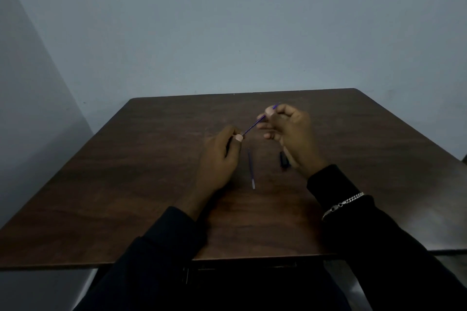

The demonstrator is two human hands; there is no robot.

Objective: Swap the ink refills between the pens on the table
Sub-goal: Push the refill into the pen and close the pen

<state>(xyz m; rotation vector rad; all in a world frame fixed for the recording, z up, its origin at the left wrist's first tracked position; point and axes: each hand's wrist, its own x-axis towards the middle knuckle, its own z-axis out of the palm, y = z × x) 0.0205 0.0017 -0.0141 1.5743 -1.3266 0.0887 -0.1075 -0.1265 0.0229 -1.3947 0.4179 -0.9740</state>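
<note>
On my feed both hands are raised just above the desk (126, 171), working one thin purple refill (254, 125) that slants between them. The right hand (290, 129) pinches the refill's far, upper end between thumb and fingertips, the other fingers loosely curled out of the way. I judge that grip is for steering, since a rod this thin and bendy needs guiding from near its end. The left hand (222, 151) is curled at the refill's lower end, thumb pressed on top. Something dark seems to sit inside that fist, probably a pen barrel, but the light is too dim for me to be sure. The two hands line up along the refill, which suits sliding it into or out of a barrel, though I cannot tell which. A second refill (251, 169) lies flat on the desk between the wrists, within easy reach for its turn. A dark pen part (283, 159) rests on the desk just beside the right hand, partly hidden behind it. I read the swap as midway.
</note>
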